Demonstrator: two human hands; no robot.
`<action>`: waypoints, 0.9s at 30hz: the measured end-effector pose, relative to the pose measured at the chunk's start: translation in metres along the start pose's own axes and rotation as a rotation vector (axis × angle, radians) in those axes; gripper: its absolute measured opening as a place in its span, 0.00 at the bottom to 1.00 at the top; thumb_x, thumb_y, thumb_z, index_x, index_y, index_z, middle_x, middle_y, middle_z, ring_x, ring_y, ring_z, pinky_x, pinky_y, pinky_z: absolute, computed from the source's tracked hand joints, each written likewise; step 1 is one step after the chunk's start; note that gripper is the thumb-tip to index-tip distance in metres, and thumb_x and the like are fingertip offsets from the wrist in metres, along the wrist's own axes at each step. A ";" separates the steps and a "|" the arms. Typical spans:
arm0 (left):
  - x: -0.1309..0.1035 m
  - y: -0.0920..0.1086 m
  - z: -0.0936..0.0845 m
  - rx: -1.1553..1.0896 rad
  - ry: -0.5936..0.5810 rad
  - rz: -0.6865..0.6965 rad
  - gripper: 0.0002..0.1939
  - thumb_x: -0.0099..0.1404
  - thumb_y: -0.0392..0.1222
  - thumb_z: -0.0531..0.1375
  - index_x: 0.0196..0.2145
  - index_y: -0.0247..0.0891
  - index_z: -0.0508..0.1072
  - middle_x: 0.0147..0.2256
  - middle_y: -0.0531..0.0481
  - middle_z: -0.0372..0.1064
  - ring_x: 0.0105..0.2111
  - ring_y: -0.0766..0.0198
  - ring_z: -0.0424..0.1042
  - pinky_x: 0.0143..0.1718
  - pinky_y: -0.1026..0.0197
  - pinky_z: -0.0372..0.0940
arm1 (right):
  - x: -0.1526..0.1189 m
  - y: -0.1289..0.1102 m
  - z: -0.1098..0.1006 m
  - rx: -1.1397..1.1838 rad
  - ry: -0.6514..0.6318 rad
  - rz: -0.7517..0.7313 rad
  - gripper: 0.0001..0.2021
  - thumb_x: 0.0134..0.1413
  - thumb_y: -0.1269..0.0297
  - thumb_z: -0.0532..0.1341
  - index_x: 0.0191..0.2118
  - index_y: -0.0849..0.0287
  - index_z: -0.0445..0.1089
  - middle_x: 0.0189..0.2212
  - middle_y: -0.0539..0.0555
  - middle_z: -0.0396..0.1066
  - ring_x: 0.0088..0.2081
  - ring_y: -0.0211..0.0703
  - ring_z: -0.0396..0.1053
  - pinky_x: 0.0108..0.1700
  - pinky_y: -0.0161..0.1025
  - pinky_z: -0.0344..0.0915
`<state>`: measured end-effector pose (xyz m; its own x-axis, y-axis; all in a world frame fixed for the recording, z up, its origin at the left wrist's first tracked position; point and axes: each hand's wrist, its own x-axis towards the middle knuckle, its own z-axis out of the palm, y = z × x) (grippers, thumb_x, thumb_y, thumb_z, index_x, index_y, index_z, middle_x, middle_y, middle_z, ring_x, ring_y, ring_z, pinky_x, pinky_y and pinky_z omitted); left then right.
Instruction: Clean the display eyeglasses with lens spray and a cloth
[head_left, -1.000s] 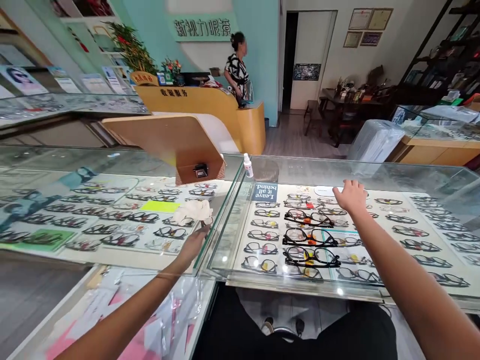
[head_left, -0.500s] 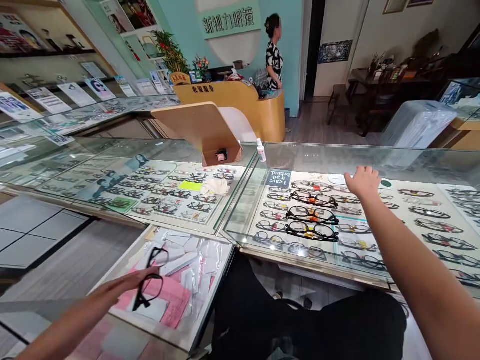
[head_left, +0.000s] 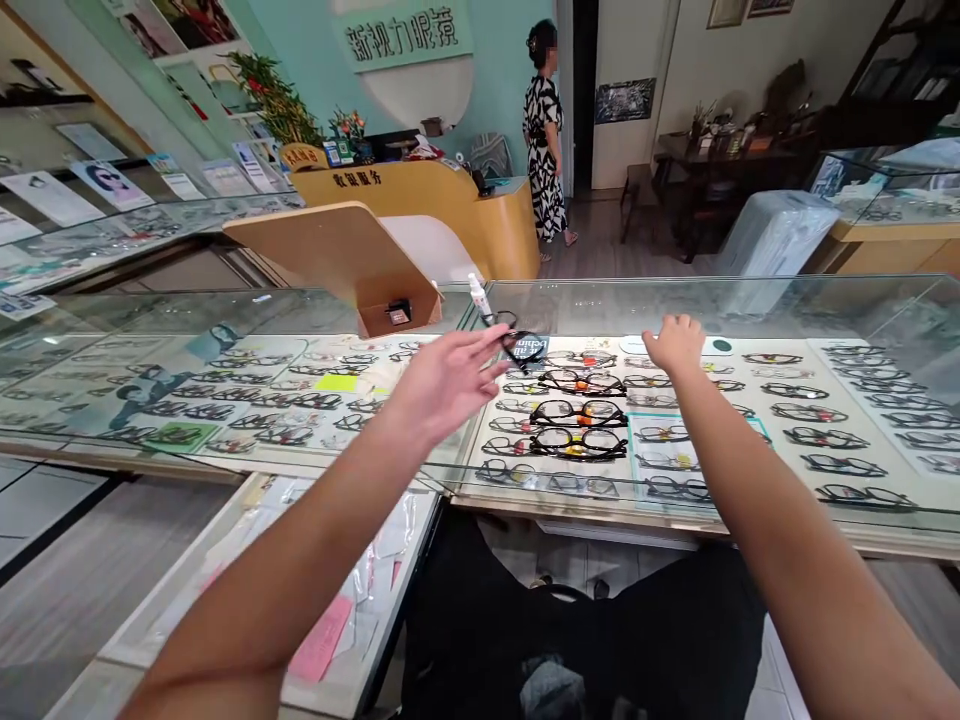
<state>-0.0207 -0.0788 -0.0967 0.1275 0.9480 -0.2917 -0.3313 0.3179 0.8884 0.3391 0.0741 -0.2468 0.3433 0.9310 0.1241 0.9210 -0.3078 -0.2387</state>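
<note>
My left hand (head_left: 448,378) reaches over the glass counter (head_left: 600,300) and holds a pair of black-framed glasses (head_left: 516,340) at its fingertips, just above the glass. My right hand (head_left: 676,343) rests fingers-down on the counter top farther right, with nothing in it. Three black glasses (head_left: 577,413) lie in a row on the glass between my hands. A small white spray bottle (head_left: 477,294) stands just behind the held glasses.
Rows of glasses fill the display cases under the glass. A tan wooden stand (head_left: 337,255) sits at the back left. An open drawer (head_left: 337,600) with papers lies at lower left. A person (head_left: 544,140) stands by the yellow reception desk (head_left: 420,195).
My left hand went from the white cloth down to the drawer, took black glasses, and has now lifted them over the counter. The right hand stayed on the glass.
</note>
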 end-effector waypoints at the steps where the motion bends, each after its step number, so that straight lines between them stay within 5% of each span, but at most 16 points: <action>1: 0.024 -0.006 0.015 -0.043 -0.009 -0.035 0.25 0.64 0.44 0.63 0.58 0.38 0.82 0.70 0.45 0.67 0.43 0.63 0.74 0.26 0.66 0.63 | -0.001 -0.001 -0.001 0.002 0.000 0.004 0.32 0.74 0.48 0.51 0.69 0.68 0.67 0.71 0.73 0.62 0.69 0.69 0.58 0.69 0.58 0.56; 7: 0.154 -0.028 0.070 -0.025 0.021 -0.138 0.37 0.63 0.46 0.63 0.69 0.39 0.69 0.72 0.39 0.61 0.40 0.64 0.76 0.21 0.65 0.55 | -0.001 -0.004 -0.004 0.016 -0.003 0.026 0.31 0.72 0.48 0.52 0.68 0.66 0.68 0.69 0.71 0.63 0.67 0.67 0.59 0.67 0.57 0.57; 12: 0.212 -0.040 0.098 0.013 -0.001 -0.174 0.47 0.63 0.52 0.65 0.76 0.40 0.59 0.76 0.32 0.53 0.50 0.51 0.80 0.21 0.62 0.58 | 0.002 -0.006 -0.003 0.021 -0.001 0.042 0.30 0.71 0.48 0.53 0.66 0.65 0.68 0.67 0.71 0.63 0.66 0.68 0.59 0.66 0.58 0.58; 19: 0.230 -0.054 0.116 0.030 -0.073 -0.180 0.46 0.72 0.53 0.57 0.80 0.39 0.45 0.80 0.28 0.39 0.54 0.54 0.79 0.23 0.64 0.60 | 0.003 -0.008 -0.001 0.032 -0.005 0.054 0.29 0.70 0.49 0.54 0.65 0.65 0.68 0.67 0.70 0.63 0.65 0.66 0.59 0.65 0.58 0.58; 23: 0.224 -0.056 0.112 0.086 -0.128 -0.144 0.45 0.71 0.54 0.56 0.79 0.40 0.48 0.77 0.27 0.46 0.55 0.50 0.78 0.27 0.62 0.65 | 0.002 -0.007 -0.002 0.042 -0.007 0.046 0.28 0.71 0.49 0.53 0.65 0.64 0.68 0.67 0.71 0.63 0.65 0.66 0.59 0.65 0.57 0.57; 27: 0.216 -0.050 0.106 0.238 -0.179 -0.082 0.38 0.68 0.55 0.59 0.72 0.37 0.63 0.72 0.25 0.58 0.53 0.45 0.79 0.27 0.61 0.64 | 0.002 -0.006 -0.001 0.040 -0.005 0.044 0.27 0.71 0.49 0.54 0.64 0.63 0.68 0.67 0.71 0.63 0.65 0.66 0.59 0.65 0.57 0.57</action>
<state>0.1225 0.1086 -0.1667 0.3147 0.8946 -0.3174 -0.0878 0.3604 0.9287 0.3347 0.0777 -0.2437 0.3822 0.9178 0.1078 0.8969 -0.3403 -0.2823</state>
